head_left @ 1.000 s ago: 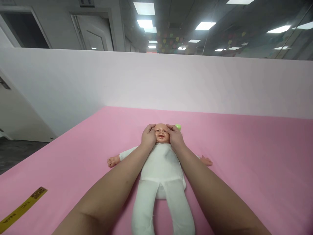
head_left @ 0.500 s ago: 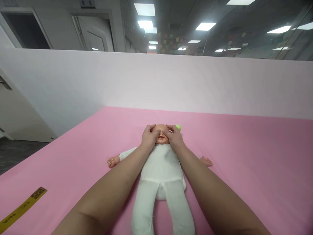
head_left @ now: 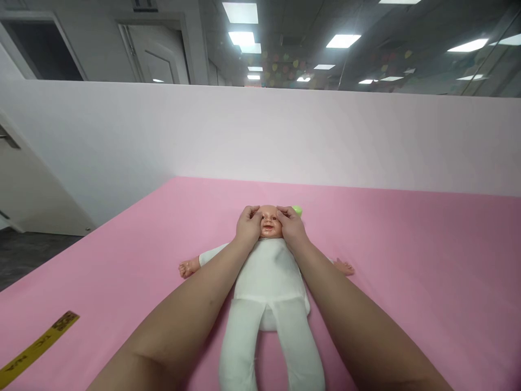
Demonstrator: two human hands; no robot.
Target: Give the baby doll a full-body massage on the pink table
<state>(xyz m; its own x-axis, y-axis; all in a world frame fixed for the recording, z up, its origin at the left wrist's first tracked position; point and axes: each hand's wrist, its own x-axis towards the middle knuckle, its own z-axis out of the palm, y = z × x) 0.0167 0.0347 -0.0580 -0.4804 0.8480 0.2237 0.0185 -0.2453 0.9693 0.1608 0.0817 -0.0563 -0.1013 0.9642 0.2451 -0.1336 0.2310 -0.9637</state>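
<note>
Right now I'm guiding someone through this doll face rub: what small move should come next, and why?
Probably slide both thumbs outward across the cheeks: the left hand and right hand cup the doll's head, thumbs near its eyes.

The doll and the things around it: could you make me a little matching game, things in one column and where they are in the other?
Things:
1. doll
2. left hand
3. yellow tape
4. green thing

Places:
A. near corner of the pink mat
B. on its back, mid-mat
C. just behind the doll's head
D. against the side of the doll's face

Pairs: 1-B, 2-D, 3-A, 4-C
</note>
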